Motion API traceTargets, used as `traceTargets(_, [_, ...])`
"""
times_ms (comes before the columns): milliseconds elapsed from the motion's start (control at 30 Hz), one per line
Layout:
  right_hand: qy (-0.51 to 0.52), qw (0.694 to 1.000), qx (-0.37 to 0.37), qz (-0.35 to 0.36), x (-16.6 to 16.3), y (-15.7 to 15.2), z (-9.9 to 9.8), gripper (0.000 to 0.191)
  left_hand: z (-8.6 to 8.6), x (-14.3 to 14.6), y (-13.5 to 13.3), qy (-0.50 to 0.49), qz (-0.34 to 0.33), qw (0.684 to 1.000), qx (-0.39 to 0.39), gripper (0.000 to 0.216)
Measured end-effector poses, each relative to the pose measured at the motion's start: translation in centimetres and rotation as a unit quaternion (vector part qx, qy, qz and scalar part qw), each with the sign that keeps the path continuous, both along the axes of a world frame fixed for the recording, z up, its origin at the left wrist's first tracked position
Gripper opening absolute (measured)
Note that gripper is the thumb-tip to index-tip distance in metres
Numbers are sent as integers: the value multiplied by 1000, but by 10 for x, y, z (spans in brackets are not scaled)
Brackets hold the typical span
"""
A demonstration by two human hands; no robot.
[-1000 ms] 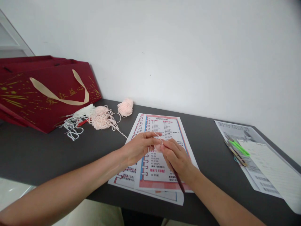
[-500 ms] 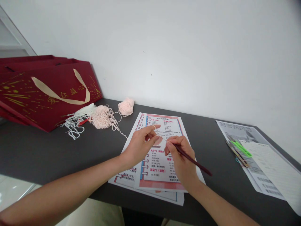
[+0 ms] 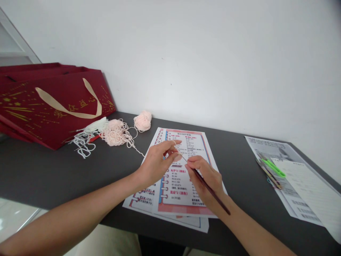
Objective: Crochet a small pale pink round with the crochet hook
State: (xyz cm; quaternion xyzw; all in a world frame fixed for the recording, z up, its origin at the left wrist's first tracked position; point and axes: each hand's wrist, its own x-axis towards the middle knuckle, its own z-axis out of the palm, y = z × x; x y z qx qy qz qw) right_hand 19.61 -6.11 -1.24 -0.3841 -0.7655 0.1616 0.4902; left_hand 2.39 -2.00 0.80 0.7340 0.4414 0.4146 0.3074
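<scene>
My left hand [image 3: 157,161] hovers over a printed pattern sheet [image 3: 183,170], its fingers pinched on a thin pale pink yarn strand [image 3: 137,149] and a small piece of work I cannot make out. That strand runs back left to a loose pink yarn pile [image 3: 115,133] and a small pink yarn ball [image 3: 142,121]. My right hand [image 3: 206,179] is closed on a dark red crochet hook [image 3: 210,190]. The hook's thin metal tip points up-left and meets the fingertips of my left hand.
A dark red gift bag [image 3: 50,103] with a gold ribbon handle lies at the back left, white yarn [image 3: 85,142] spilling beside it. At the right, papers [image 3: 298,177] carry a green tool [image 3: 273,168] and a few thin sticks. The dark table [image 3: 48,170] meets a white wall.
My right hand has turned the hook: its handle was low and hidden, then swung out right, and now points down-right along my wrist. My left hand has risen slightly.
</scene>
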Motion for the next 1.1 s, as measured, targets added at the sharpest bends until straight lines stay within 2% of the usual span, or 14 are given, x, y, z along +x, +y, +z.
traceTargets(167, [126, 981, -142, -30, -1, 5, 4, 9, 0, 0, 0, 0, -17, 1000, -5, 6])
traceTargets(233, [117, 985, -127, -26, -1, 5, 5, 9, 0, 0, 0, -2, -18, 1000, -11, 7])
traceTargets(367, [-16, 999, 33, 6, 2, 2, 5, 14, 2, 0, 0, -3, -22, 1000, -10, 10])
traceTargets(433, [-40, 996, 72, 29, 4, 2, 6, 17, 3, 0, 0, -2, -28, 1000, -6, 11])
traceTargets(500, [-15, 999, 36, 19, 4, 2, 7, 15, 4, 0, -1, 0, -29, 1000, -7, 10])
traceTargets(567, [74, 995, -64, 0, 3, 5, 7, 11, 4, -1, -1, 1, -30, 1000, -9, 9])
traceTargets(667, [240, 949, -204, 15, 3, 10, 5, 11, 3, -2, -1, -4, -30, 999, -11, 10])
traceTargets(800, [348, 889, -287, 76, 4, 16, 6, 8, 1, -2, 4, -31, -38, 998, -40, 10])
traceTargets(967, [448, 793, -389, 143, -1, 19, 9, 12, -1, 2, 6, -160, -95, 970, -155, 1])
traceTargets(1033, [460, 777, -400, 155, -5, 18, 8, 13, -3, 4, 4, -208, -100, 953, -197, 12])
traceTargets(1100, [443, 801, -373, 149, -8, 15, 4, 12, -5, 6, 2, -249, -104, 933, -237, 25])
